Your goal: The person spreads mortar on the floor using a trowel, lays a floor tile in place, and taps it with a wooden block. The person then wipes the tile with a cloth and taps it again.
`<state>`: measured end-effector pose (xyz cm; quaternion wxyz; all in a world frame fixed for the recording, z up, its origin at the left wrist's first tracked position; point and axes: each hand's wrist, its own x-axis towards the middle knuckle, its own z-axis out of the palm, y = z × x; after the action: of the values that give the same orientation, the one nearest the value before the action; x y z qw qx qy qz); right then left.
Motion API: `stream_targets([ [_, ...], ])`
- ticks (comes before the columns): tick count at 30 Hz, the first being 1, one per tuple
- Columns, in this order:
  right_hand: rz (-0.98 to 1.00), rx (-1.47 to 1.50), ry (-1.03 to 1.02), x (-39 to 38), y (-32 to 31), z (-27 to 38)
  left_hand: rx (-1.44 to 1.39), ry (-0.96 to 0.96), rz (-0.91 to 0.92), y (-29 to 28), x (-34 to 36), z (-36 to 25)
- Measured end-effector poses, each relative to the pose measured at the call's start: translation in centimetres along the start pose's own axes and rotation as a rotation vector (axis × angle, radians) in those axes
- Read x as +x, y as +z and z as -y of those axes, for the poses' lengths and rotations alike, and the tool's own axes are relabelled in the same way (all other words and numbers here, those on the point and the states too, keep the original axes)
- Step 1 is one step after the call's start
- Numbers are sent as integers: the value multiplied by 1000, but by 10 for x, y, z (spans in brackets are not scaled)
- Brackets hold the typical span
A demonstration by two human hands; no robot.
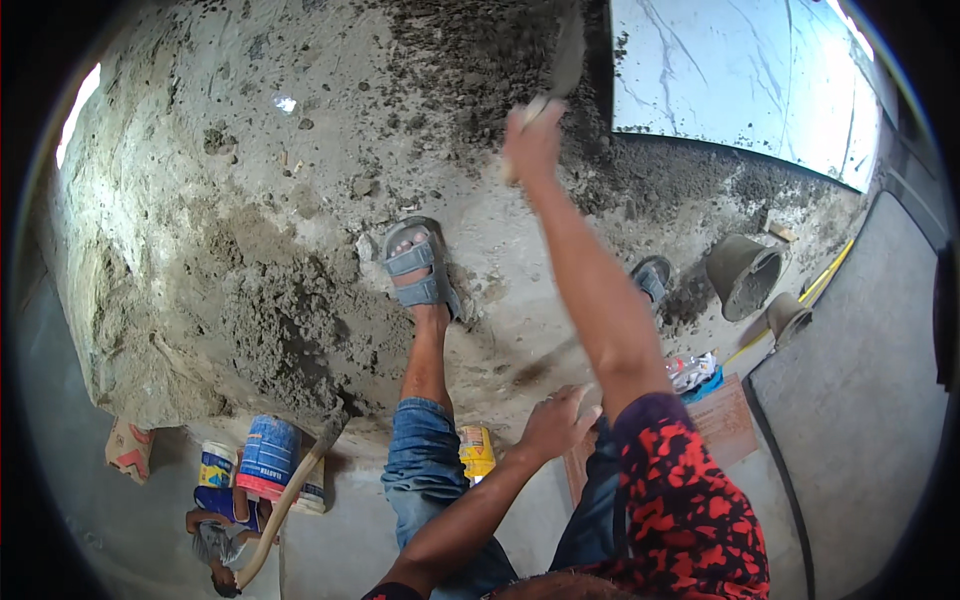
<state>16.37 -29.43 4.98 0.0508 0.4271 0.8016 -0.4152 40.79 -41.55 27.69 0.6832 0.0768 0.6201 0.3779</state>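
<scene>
My right hand (534, 135) reaches up over the dark, crumbly mortar (450, 60), closed on the handle of a metal trowel (566, 55), blurred by motion, beside the edge of a white marbled tile (730, 80). My left hand (558, 420) is low in front of my legs, its fingers curled and pale at the tips; what they hold, if anything, I cannot make out. My left sandaled foot (415, 270) stands on rough screed, with my right foot (650, 275) partly behind my arm.
A mortar heap (290, 330) lies left, a long wooden-handled tool (295, 490) below it. Buckets (268, 455) and a person (210, 540) are lower left. A yellow container (476, 450) sits behind my legs. Grey mortar buckets (725, 270) and a yellow strip (830, 270) are right.
</scene>
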Motion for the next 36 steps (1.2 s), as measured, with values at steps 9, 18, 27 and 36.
stream_targets([
  [9, 103, -311, -300, 112, -16, 19, -146, 38, -129, -34, -7, -19],
  [18, 209, -380, -367, 103, -10, 24, -168, 67, -157, -35, -3, -15],
  [27, 42, 158, 194, -49, 20, -20, 124, -37, 76, -13, 11, -19],
  [36, 206, 317, -673, -21, 5, 117, 150, -14, 3, -27, 0, -24],
])
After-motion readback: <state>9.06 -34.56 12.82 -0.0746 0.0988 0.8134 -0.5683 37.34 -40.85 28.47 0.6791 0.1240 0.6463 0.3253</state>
